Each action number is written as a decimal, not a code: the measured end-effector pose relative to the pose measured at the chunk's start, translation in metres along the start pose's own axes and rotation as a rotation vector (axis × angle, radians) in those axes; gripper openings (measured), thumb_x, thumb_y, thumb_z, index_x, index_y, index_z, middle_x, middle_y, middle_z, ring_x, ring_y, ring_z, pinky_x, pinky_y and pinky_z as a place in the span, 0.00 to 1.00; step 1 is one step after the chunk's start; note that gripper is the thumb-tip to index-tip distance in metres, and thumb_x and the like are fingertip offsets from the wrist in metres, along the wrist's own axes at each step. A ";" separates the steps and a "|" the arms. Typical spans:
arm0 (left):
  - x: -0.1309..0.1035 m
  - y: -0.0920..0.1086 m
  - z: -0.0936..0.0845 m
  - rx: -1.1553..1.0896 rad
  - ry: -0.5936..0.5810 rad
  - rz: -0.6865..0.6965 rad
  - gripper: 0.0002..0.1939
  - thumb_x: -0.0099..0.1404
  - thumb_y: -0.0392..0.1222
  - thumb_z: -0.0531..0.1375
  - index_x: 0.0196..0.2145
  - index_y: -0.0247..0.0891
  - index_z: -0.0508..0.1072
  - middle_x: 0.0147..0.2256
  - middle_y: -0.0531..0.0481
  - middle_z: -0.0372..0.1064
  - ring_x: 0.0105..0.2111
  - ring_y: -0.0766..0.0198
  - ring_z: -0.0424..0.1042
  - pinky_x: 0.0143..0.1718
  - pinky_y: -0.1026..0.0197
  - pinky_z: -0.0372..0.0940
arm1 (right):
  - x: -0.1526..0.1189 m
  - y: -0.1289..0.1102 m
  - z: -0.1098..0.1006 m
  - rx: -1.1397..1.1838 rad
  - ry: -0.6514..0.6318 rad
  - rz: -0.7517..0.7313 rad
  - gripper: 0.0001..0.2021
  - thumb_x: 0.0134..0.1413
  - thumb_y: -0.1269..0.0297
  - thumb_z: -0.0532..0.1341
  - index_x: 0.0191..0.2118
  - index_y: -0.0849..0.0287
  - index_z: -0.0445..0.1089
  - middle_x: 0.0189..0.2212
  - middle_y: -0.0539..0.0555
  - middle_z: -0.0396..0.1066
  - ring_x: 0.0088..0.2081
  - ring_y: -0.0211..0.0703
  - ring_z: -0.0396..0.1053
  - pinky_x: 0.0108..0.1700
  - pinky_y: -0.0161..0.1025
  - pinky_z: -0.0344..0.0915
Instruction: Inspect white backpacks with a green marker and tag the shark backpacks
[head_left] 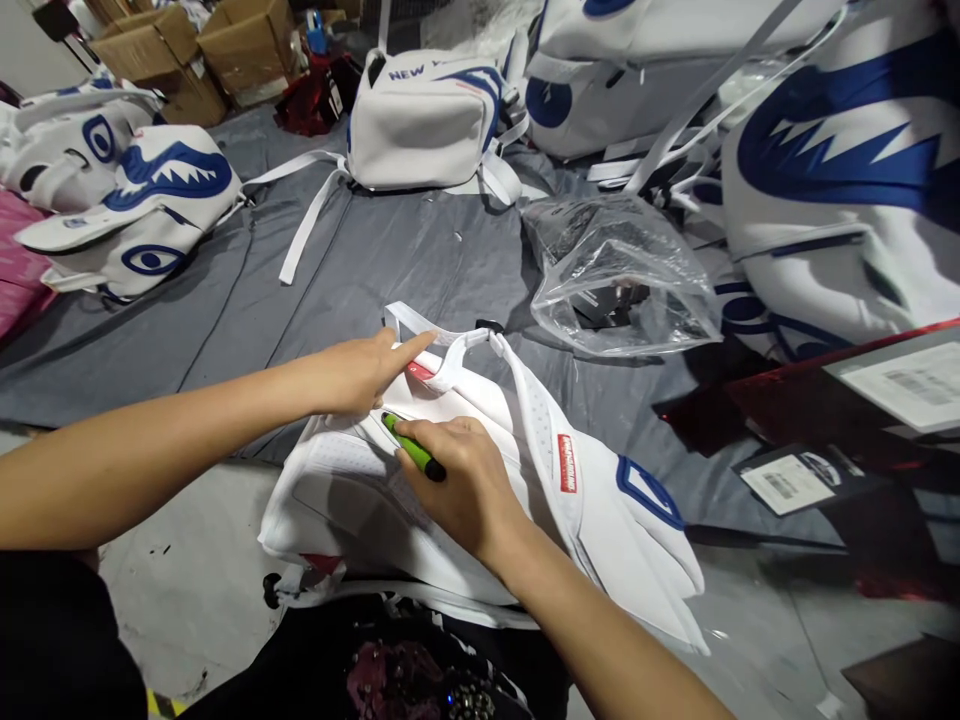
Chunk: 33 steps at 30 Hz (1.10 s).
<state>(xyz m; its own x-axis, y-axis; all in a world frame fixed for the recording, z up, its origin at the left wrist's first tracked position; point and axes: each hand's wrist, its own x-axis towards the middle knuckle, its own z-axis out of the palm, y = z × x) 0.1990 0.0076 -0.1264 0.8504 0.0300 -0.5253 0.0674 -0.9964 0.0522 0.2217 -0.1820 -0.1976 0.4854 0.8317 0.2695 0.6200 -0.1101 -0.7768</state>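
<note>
A white backpack (480, 550) lies across my lap and the table edge, with its straps up and a blue-edged patch at its right end. My left hand (360, 372) grips the bag's upper part beside the webbing loop, its index finger stretched over a small red label (420, 371). My right hand (469, 480) is closed around a green pen-like tool (405, 435) with a black end. Its far tip is against the white fabric, close below my left hand; the exact contact is hidden. A red tag (566, 463) shows on the right shoulder strap (536, 415).
Beyond my hands, the grey-covered table (300, 250) carries a small white bag (420, 130), white-and-blue backpacks (172, 215) at left and more (847, 180) at right. A clear plastic bag (622, 270) lies right of centre. Dark tags (795, 480) are at right; cardboard boxes (157, 60) stand behind.
</note>
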 end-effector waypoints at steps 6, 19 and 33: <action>0.000 -0.002 0.004 0.003 0.033 0.022 0.49 0.61 0.37 0.58 0.71 0.48 0.32 0.53 0.38 0.61 0.39 0.58 0.71 0.33 0.63 0.62 | -0.001 -0.003 -0.001 -0.003 -0.002 0.018 0.10 0.57 0.71 0.61 0.44 0.56 0.74 0.33 0.52 0.80 0.33 0.44 0.77 0.44 0.44 0.64; -0.004 0.003 0.000 0.027 0.044 0.010 0.48 0.60 0.36 0.58 0.71 0.44 0.36 0.51 0.38 0.63 0.39 0.58 0.72 0.36 0.62 0.65 | 0.002 -0.008 -0.003 -0.001 0.000 0.089 0.12 0.53 0.72 0.65 0.43 0.54 0.76 0.34 0.50 0.80 0.34 0.44 0.74 0.41 0.39 0.65; -0.010 0.026 -0.004 0.061 0.172 0.026 0.53 0.59 0.37 0.63 0.70 0.43 0.33 0.69 0.30 0.39 0.66 0.42 0.50 0.59 0.45 0.58 | -0.022 -0.018 -0.047 -0.362 -0.018 0.037 0.06 0.57 0.70 0.62 0.39 0.56 0.74 0.35 0.53 0.79 0.41 0.49 0.72 0.54 0.50 0.52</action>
<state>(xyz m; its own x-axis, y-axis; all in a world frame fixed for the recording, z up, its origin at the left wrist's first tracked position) 0.1948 -0.0183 -0.1164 0.9286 0.0121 -0.3708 0.0167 -0.9998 0.0093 0.2290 -0.2238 -0.1625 0.5031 0.8324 0.2325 0.7816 -0.3233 -0.5335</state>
